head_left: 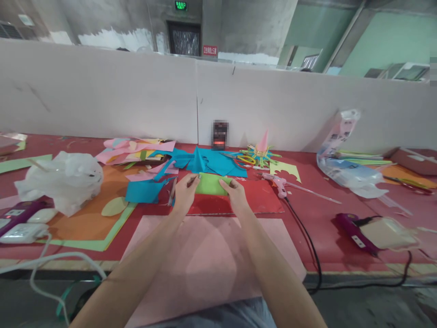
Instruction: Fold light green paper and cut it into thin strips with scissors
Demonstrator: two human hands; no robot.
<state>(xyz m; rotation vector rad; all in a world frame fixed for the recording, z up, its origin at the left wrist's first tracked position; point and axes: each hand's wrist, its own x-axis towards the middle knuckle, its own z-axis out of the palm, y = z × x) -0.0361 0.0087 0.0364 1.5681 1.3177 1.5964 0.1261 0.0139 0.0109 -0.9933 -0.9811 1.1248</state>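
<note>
While two hands, left (187,193) and right (235,191), pinch one green paper (213,184) by its opposite ends above one red board (252,197), both forearms reach forward, converging over one pink sheet (211,259).

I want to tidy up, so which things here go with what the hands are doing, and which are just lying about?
Apparently in use:
- green paper, between left hand and right hand
- red sheet beneath it
- glue gun, probably, close by

Seemingly just lying about:
- crumpled white bag
- orange paper
- clear plastic bag
</note>
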